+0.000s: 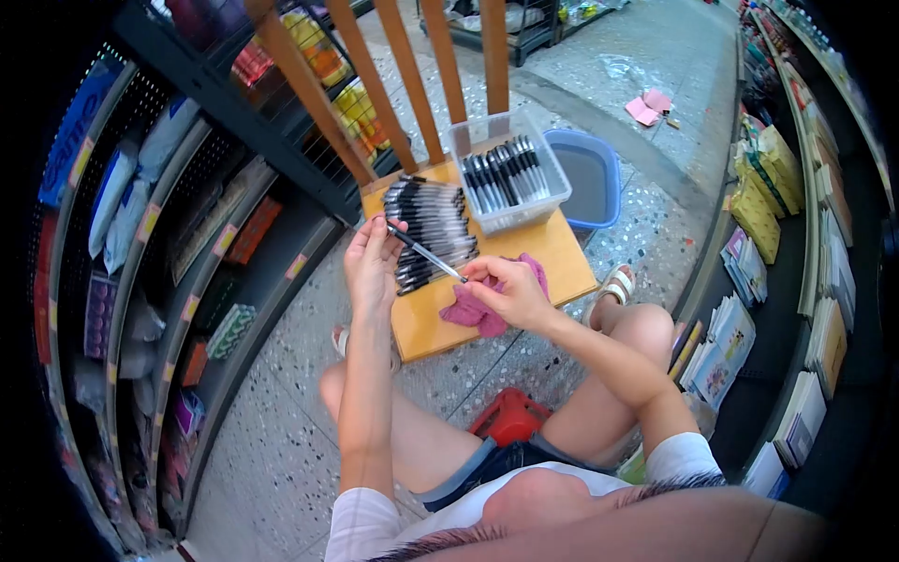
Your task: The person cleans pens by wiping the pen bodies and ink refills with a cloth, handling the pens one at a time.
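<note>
A pen with a black cap and clear barrel is held slantwise between my two hands. My left hand pinches its capped upper end, and my right hand grips the lower tip. Behind the pen, many similar pens lie in a row on the yellow wooden chair seat. A clear plastic box with more black-capped pens stands on the back right of the seat. The pink cloth lies crumpled on the seat, partly under my right hand.
A blue bin stands on the floor right of the chair. Wooden slats rise at the chair's back. Stocked shelves curve along the left, with others on the right. Pink paper lies on the floor beyond.
</note>
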Tool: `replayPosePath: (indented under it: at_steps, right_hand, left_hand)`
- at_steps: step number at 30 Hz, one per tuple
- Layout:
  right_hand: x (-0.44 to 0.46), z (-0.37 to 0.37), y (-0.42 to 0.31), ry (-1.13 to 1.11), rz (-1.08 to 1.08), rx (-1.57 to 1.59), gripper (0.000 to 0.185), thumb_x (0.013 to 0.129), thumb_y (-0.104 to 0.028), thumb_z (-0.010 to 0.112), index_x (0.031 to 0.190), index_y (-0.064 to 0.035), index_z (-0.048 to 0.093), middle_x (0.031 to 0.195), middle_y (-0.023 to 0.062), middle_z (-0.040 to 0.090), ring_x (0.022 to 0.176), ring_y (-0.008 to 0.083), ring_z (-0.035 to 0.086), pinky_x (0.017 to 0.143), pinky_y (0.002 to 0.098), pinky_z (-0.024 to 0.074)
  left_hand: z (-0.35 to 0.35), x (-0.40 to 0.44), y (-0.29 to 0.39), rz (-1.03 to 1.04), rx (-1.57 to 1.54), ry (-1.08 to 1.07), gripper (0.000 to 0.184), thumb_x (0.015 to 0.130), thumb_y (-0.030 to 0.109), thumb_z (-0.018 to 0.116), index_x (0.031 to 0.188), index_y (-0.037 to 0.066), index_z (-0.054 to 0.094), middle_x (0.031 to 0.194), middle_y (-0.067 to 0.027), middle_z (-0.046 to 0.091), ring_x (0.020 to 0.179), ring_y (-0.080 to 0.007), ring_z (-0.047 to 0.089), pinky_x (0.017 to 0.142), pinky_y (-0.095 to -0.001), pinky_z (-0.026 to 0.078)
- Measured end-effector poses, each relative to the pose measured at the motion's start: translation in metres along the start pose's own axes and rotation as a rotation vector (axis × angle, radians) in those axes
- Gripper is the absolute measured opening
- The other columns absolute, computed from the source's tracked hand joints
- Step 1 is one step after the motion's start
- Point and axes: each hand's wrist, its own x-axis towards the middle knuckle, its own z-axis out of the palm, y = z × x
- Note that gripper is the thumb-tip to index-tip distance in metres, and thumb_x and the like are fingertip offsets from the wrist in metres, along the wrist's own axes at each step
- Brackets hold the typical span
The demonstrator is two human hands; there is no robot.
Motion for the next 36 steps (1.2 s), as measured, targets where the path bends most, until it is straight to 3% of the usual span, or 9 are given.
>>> replayPosePath:
  at_steps: [6,11,14,18,21,23,27,30,36]
  right_hand:
    - [0.012,-0.02,-0.012,0.146,-0.025,-0.022,0.014,0.078,-0.008,0.066,0.09,-0.0022,0.063,0.077,0.0064,0.065,0.067,0.0106,0.062,0.058,0.0234,0.0466]
    - [0.023,-0.036,-0.007,0.236,-0.026,-0.013,0.014,0.079,-0.007,0.065,0.091,-0.0012,0.063,0.076,0.0048,0.065,0.062,0.008,0.058,0.054,0.0215,0.0442]
    - [0.028,-0.053,-0.017,0.189,0.062,-0.013,0.017,0.081,-0.007,0.064,0.096,-0.0004,0.062,0.082,0.0091,0.066,0.071,0.0143,0.063,0.059,0.0253,0.0485]
    - [0.039,-0.062,-0.006,0.284,0.078,0.073,0.018,0.083,-0.01,0.062,0.098,-0.0001,0.062,0.081,0.0092,0.066,0.068,0.0129,0.062,0.059,0.0247,0.0474]
    - [0.046,-0.071,-0.005,0.339,0.111,-0.017,0.017,0.083,-0.009,0.061,0.097,-0.0001,0.061,0.082,0.0107,0.065,0.068,0.0176,0.063,0.061,0.0269,0.0479]
    - [0.049,-0.077,0.0,0.363,0.049,-0.155,0.016,0.082,-0.009,0.06,0.096,-0.0006,0.061,0.084,0.0118,0.064,0.07,0.0226,0.063,0.062,0.0299,0.0485]
    - [0.05,-0.081,0.009,0.37,-0.003,-0.284,0.014,0.081,-0.008,0.059,0.094,-0.0015,0.06,0.086,0.0134,0.062,0.075,0.0311,0.061,0.064,0.0359,0.0486]
    - [0.05,-0.082,0.012,0.376,-0.036,-0.335,0.013,0.082,-0.008,0.058,0.094,-0.0019,0.059,0.086,0.0129,0.062,0.073,0.0314,0.061,0.062,0.037,0.0483]
    - [0.049,-0.088,0.015,0.348,-0.088,-0.401,0.012,0.082,-0.008,0.058,0.093,-0.0028,0.059,0.084,0.0117,0.061,0.07,0.0315,0.06,0.058,0.037,0.0479]
  left_hand:
    - [0.042,0.023,0.013,-0.047,0.039,-0.081,0.02,0.088,0.02,0.06,0.102,0.006,0.057,0.089,-0.0049,0.065,0.087,-0.0162,0.064,0.071,-0.0269,0.052]
    - [0.073,0.059,0.005,-0.091,0.158,-0.175,0.02,0.09,0.02,0.058,0.105,0.007,0.059,0.082,-0.0003,0.063,0.076,-0.0106,0.061,0.066,-0.0243,0.05]
    - [0.101,0.073,0.004,-0.122,0.239,-0.164,0.022,0.088,0.02,0.06,0.105,0.007,0.06,0.082,0.0012,0.063,0.071,-0.0082,0.059,0.065,-0.0228,0.048]
    - [0.129,0.098,0.002,-0.12,0.323,-0.221,0.023,0.088,0.017,0.06,0.108,0.006,0.057,0.081,-0.0002,0.061,0.074,-0.0096,0.061,0.064,-0.0227,0.051]
    - [0.141,0.12,-0.003,-0.126,0.416,-0.287,0.026,0.088,0.015,0.059,0.11,0.001,0.054,0.085,-0.0055,0.063,0.074,-0.0127,0.063,0.066,-0.0246,0.053]
    - [0.147,0.131,-0.006,-0.143,0.506,-0.309,0.025,0.088,0.014,0.058,0.108,-0.001,0.053,0.085,-0.0062,0.061,0.076,-0.0165,0.064,0.068,-0.0264,0.055]
    - [0.153,0.15,-0.021,-0.177,0.625,-0.391,0.024,0.088,0.01,0.057,0.108,-0.003,0.053,0.088,-0.0094,0.063,0.074,-0.0152,0.064,0.064,-0.0245,0.055]
    - [0.153,0.164,-0.036,-0.173,0.837,-0.393,0.024,0.087,0.007,0.056,0.107,-0.004,0.052,0.087,-0.0102,0.063,0.075,-0.0142,0.064,0.063,-0.023,0.054]
    - [0.154,0.175,-0.056,-0.086,1.281,-0.442,0.015,0.08,0.005,0.059,0.088,-0.007,0.061,0.069,-0.0112,0.065,0.059,-0.0147,0.065,0.054,-0.0253,0.054]
